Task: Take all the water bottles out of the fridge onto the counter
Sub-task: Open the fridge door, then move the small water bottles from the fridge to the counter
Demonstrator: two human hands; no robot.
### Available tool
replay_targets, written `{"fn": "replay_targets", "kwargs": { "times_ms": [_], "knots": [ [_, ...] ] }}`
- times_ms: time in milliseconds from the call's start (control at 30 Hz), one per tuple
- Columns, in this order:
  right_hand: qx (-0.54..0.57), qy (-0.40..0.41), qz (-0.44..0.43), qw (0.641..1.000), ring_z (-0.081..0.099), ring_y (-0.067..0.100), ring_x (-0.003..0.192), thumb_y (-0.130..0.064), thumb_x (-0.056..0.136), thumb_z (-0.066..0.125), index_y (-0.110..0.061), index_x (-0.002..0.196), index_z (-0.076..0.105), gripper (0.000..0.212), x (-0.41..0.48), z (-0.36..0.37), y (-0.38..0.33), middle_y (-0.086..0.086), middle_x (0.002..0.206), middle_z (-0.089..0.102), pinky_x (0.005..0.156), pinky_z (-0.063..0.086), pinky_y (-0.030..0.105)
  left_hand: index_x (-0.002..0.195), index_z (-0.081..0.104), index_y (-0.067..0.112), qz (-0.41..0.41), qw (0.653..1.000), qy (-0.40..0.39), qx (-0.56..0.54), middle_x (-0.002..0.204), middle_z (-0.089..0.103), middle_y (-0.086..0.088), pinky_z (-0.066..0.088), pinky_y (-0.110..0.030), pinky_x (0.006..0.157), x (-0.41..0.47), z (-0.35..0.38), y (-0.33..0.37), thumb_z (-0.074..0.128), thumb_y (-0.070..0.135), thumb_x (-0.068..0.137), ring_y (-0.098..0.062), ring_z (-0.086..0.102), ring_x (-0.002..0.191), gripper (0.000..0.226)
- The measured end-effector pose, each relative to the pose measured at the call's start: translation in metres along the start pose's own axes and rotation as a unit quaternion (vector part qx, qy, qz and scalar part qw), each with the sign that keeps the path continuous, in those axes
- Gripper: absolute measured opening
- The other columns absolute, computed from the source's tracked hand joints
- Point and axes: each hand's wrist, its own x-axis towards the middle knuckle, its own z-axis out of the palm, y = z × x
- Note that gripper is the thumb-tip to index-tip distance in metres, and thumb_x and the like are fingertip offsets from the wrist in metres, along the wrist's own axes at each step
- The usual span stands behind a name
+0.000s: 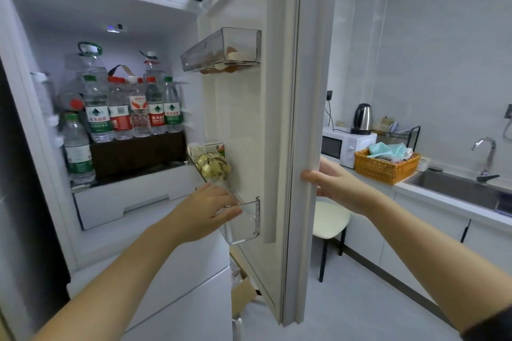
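We are gripping the door [279, 119] by its free edge with our right hand [329, 185], thumb on the near face and fingers wrapping behind it, holding it wide. Our left hand [205, 210] is reaching forward with fingers loose and fairly straight, carrying nothing. It is lying at the rim of the clear lower bin [246, 221] on the door, though we cannot tell whether it is actually touching. A gold-wrapped thing [213, 166] and a carton [219, 147] are sitting deeper in that bin, and eggs are showing in the upper bin [221, 50]. Further in, the fridge [55, 8] is holding every bottle we can see. A row of bottles [130, 111] is standing upright and packed together on the dark shelf [138, 155], two big jugs [90, 63] are rising behind them, and one low bottle [79, 149] is standing just left of and below the shelf. Off to the right, past the door, the table [415, 188] is carrying a microwave [346, 147], a kettle [361, 119] and a basket [385, 169] beside the sink [457, 188], with no bottle on it in view. So we are judging the task as barely begun: the fridge is open, nothing is out, and every bottle is waiting to be carried across.
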Motion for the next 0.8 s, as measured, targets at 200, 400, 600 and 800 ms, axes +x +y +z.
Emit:
{"fn": "replay_targets", "kwargs": {
  "times_ms": [200,400,600,800],
  "knots": [
    [0.074,0.062,-0.004,0.995,0.065,0.015,0.110,-0.032,0.092,0.049,-0.027,0.130,0.051,0.038,-0.014,-0.009,0.015,-0.008,0.113,0.070,0.086,0.055,0.032,0.125,0.054,0.029,0.026,0.999,-0.028,0.022,0.122,0.056,0.012,0.008,-0.031,0.119,0.018,0.010,0.016,0.012,0.061,0.095,-0.004,0.045,0.118,0.061],
    [0.083,0.232,0.022,0.969,0.057,0.021,0.121,-0.044,0.098,0.039,-0.025,0.132,0.049,0.041,-0.008,-0.010,0.042,0.000,0.125,0.062,0.100,0.048,0.040,0.120,0.050,0.029,0.033,0.998,-0.011,0.050,0.110,0.054,0.010,0.022,-0.041,0.112,0.047,0.031,0.036,-0.001,0.060,0.093,-0.012,0.049,0.105,0.066],
    [0.008,0.324,0.055,0.944,0.050,0.021,0.122,-0.037,0.106,0.028,-0.012,0.125,0.050,0.038,0.002,-0.030,0.062,0.005,0.126,0.057,0.105,0.037,0.037,0.121,0.048,0.031,-0.003,0.998,-0.003,0.069,0.110,0.051,0.009,0.021,-0.042,0.111,0.080,0.052,0.058,0.004,0.054,0.093,-0.015,0.047,0.109,0.057],
    [-0.073,0.357,0.037,0.931,0.057,0.019,0.091,-0.026,0.107,0.034,-0.004,0.104,0.058,0.032,0.007,-0.061,0.089,0.008,0.098,0.062,0.086,0.045,0.040,0.121,0.050,0.029,-0.030,0.994,0.025,0.098,0.111,0.055,0.006,0.026,-0.044,0.107,0.110,0.069,0.078,-0.007,0.058,0.085,-0.020,0.048,0.108,0.073]
  ]
}}
